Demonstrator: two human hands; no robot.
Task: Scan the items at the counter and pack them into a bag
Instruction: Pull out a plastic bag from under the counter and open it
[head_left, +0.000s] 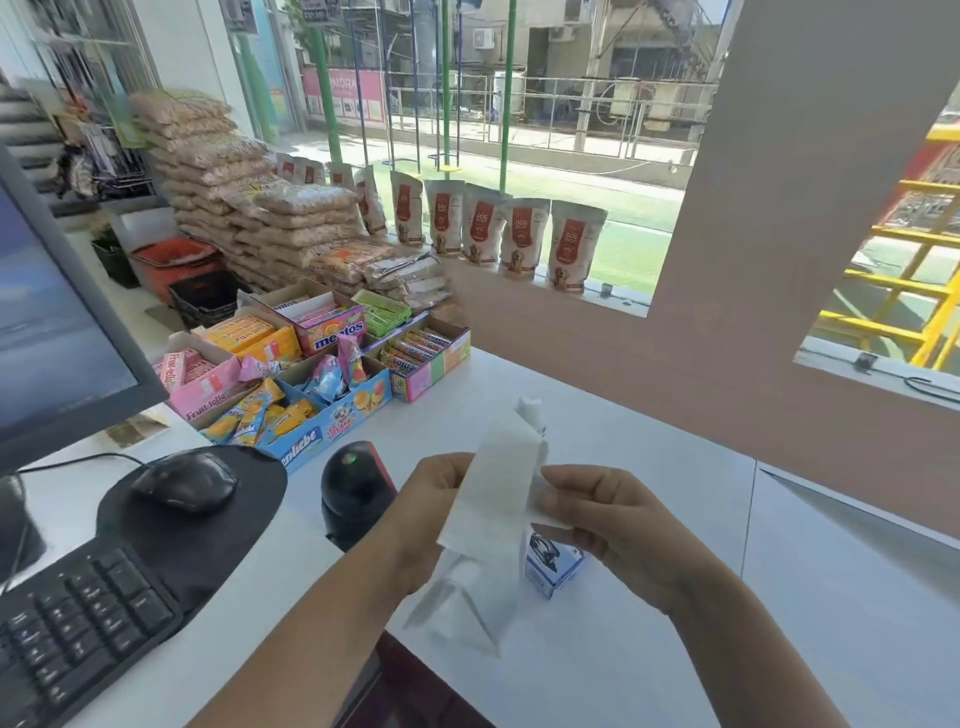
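Note:
I hold a white paper bag (498, 499) upright above the white counter (675, 597). My left hand (431, 499) grips its left edge. On the bag's right edge my right hand (592, 509) pinches the paper. A small blue and white box (553, 569) stands on the counter just below my right hand, partly hidden by the bag. Behind the bag's top edge a white tube-shaped item (530, 410) pokes up. The black barcode scanner (353, 488) with a green light sits to the left of my left hand.
Open cartons of sweets (322, 364) line the counter's far left. A monitor (57, 332), mouse (184, 480) on a black pad and keyboard (78, 623) fill the left side. Dog food pouches (519, 239) stand on the window ledge. A brown wall (779, 312) rises behind the counter.

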